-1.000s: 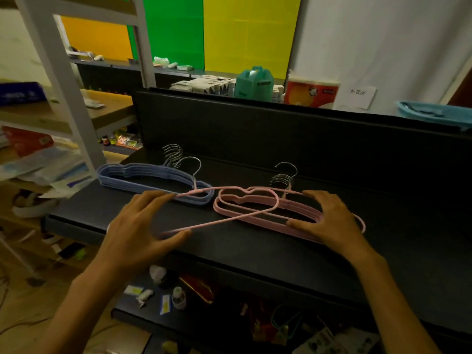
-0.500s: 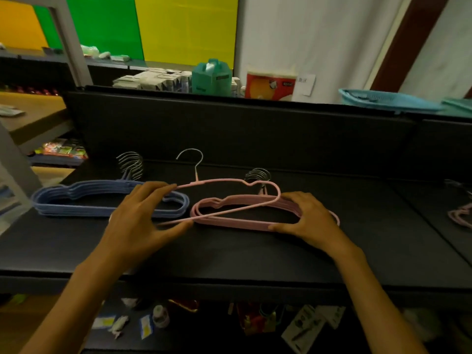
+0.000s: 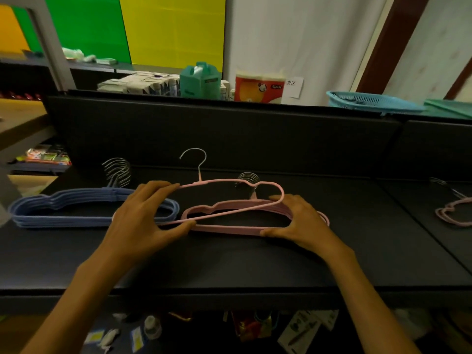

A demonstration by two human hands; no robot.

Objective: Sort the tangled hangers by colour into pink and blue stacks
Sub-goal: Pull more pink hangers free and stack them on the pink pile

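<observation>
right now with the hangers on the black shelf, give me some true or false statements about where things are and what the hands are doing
1. The left hand holds a single pink hanger. True.
2. The blue stack lies right of the pink stack. False: it lies to the left.
3. The right hand rests on the pink stack. True.
4. The held hanger lies flat on the blue stack. False: it is tilted, its far end over the pink stack.
5. The blue basket sits on the shelf beside the stacks. False: it sits behind the back panel.
</observation>
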